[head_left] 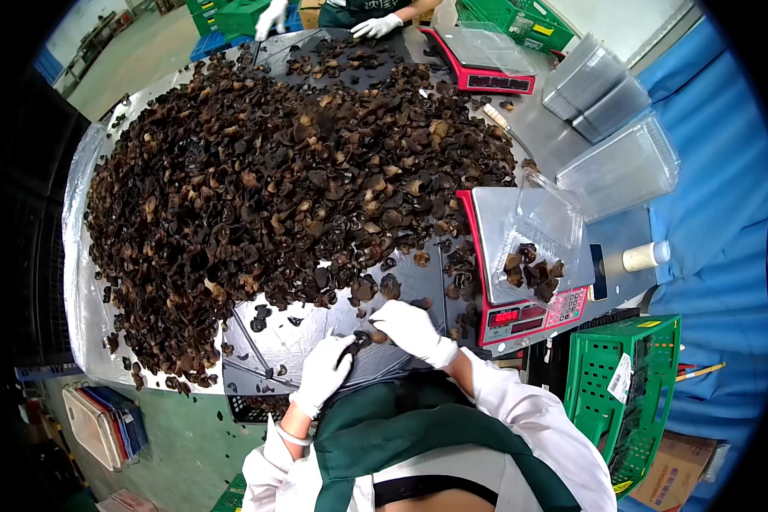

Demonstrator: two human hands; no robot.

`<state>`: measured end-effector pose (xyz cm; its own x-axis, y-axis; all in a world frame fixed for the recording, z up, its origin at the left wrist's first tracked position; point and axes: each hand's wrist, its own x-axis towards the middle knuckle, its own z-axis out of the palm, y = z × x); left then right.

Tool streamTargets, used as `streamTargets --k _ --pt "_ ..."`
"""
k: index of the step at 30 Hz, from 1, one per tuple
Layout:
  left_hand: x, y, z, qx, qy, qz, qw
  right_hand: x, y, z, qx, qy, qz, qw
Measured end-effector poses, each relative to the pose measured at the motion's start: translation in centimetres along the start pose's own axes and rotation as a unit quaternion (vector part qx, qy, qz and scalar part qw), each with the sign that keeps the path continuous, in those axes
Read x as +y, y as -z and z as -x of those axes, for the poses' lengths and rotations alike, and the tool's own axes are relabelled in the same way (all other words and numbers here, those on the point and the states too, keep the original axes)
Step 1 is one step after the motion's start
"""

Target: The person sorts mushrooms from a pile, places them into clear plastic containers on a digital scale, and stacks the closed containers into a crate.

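Note:
Both my hands wear white gloves at the table's near edge. My left hand [324,371] has its thumb and fingers closed on a dark piece of wood ear mushroom [360,340]. Just to the right, my right hand [411,331] reaches inward with its fingertips pressed together; what they hold, if anything, is hidden. A lighter brown mushroom piece [378,337] lies between the two hands, below the right fingertips. Beyond them spreads a large heap of dark brown wood ear mushrooms [290,188].
Right of my hands, a red scale [533,317] bears a clear plastic box [542,230] with several mushroom pieces. Stacked clear boxes [597,90], a white bottle [647,256] and green crates [602,375] stand further right. Across the table are another person's gloved hands [377,26] and a second scale [491,78].

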<state>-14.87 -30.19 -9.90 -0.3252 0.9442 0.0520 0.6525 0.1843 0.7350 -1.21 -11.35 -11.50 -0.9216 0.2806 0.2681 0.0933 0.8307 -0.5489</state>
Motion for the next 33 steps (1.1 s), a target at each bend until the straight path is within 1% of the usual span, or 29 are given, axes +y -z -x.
streamTargets --k 1,2,3,4,5,6,7,8,9,10,11,12,13,14,15,16,17,18,19,21,23,24,26,27,29,30,33 --pt "-0.2 0.2 0.3 0.041 0.005 0.015 0.999 -0.2 1.4 -0.2 0.015 -0.091 -0.148 0.985" --pt "-0.2 0.5 0.6 0.052 0.021 0.009 0.998 -0.1 3.3 -0.3 -0.019 -0.181 -0.238 0.954" --pt "-0.3 0.7 0.7 0.061 0.035 0.009 0.998 0.3 5.1 -0.6 -0.053 -0.268 -0.323 0.906" --pt "-0.4 0.6 0.7 0.078 0.025 -0.006 0.997 1.4 5.6 -0.5 -0.02 -0.313 -0.444 0.839" --pt "-0.6 0.4 0.5 0.095 0.014 -0.022 0.995 2.3 5.9 -0.5 0.015 -0.352 -0.554 0.754" --pt "-0.8 0.2 -0.1 0.097 0.015 -0.021 0.995 2.5 6.9 -1.0 0.036 -0.359 -0.597 0.717" --pt "-0.9 -0.1 -0.9 0.111 -0.002 -0.024 0.993 2.6 7.2 -1.7 0.05 -0.356 -0.604 0.712" --pt "-0.8 -0.2 -1.9 0.124 -0.018 -0.028 0.992 3.2 6.8 -2.2 0.04 -0.371 -0.558 0.742" --pt "-0.4 -0.2 -3.3 0.119 0.001 -0.01 0.993 3.5 6.0 -2.9 0.031 -0.385 -0.51 0.769" --pt "0.0 -0.5 -4.8 0.14 -0.003 -0.02 0.99 2.6 5.2 -4.4 0.03 -0.403 -0.432 0.806" --pt "0.3 -0.8 -6.3 0.161 -0.007 -0.029 0.987 3.3 2.9 -4.9 0.111 -0.191 -0.259 0.94" --pt "0.9 -1.1 -7.7 0.157 -0.004 -0.056 0.986 2.8 1.7 -5.5 0.105 -0.178 -0.134 0.969" --pt "1.2 -1.1 -8.7 0.154 -0.002 -0.082 0.985 2.5 0.9 -5.9 0.099 -0.162 -0.006 0.982" --pt "0.5 -1.9 -9.3 0.125 0.014 -0.096 0.987 3.2 -0.3 -5.7 0.065 -0.139 0.009 0.988" --pt "0.1 -2.0 -9.2 0.126 0.013 -0.097 0.987 3.0 -0.3 -6.1 0.031 -0.115 0.024 0.993" --pt "-0.5 -1.9 -8.9 0.129 0.022 -0.032 0.991 3.0 0.0 -6.1 0.027 -0.135 0.004 0.991" --pt "-1.0 -2.1 -8.4 0.13 0.033 0.034 0.99 3.3 0.6 -5.9 0.027 -0.133 0.003 0.991" --pt "0.7 -0.5 -7.7 0.13 0.071 0.068 0.987 2.9 2.2 -5.7 0.054 -0.144 -0.051 0.987" --pt "-0.1 -0.4 -6.8 0.138 0.057 0.085 0.985 2.7 3.6 -5.2 0.081 -0.156 -0.105 0.979" --pt "-0.7 0.4 -4.5 0.11 0.079 0.094 0.986 3.7 5.5 -3.6 0.106 -0.169 -0.161 0.967" --pt "-1.2 0.7 -3.0 0.091 0.082 0.095 0.988 4.4 7.1 -1.8 0.081 -0.211 -0.15 0.963" --pt "-1.5 0.5 -2.2 0.091 0.084 0.098 0.987 4.7 7.3 -1.1 0.08 -0.211 -0.149 0.963" --pt "-1.5 0.3 -1.1 0.089 0.078 0.087 0.989 5.2 6.8 0.8 0.108 -0.145 -0.057 0.982" --pt "-1.3 0.4 -0.9 0.089 0.078 0.088 0.989 5.0 6.2 1.9 0.098 -0.169 -0.058 0.979" --pt "-0.9 0.8 -0.5 0.078 0.068 0.082 0.991 4.2 4.9 3.8 0.083 -0.195 -0.057 0.976" --pt "-1.2 0.7 -0.1 0.081 0.087 0.102 0.988 3.0 4.7 4.1 0.071 -0.214 -0.072 0.972" --pt "-2.0 0.5 0.7 0.103 0.113 0.106 0.982 0.1 3.5 4.9 0.063 -0.186 -0.116 0.974"
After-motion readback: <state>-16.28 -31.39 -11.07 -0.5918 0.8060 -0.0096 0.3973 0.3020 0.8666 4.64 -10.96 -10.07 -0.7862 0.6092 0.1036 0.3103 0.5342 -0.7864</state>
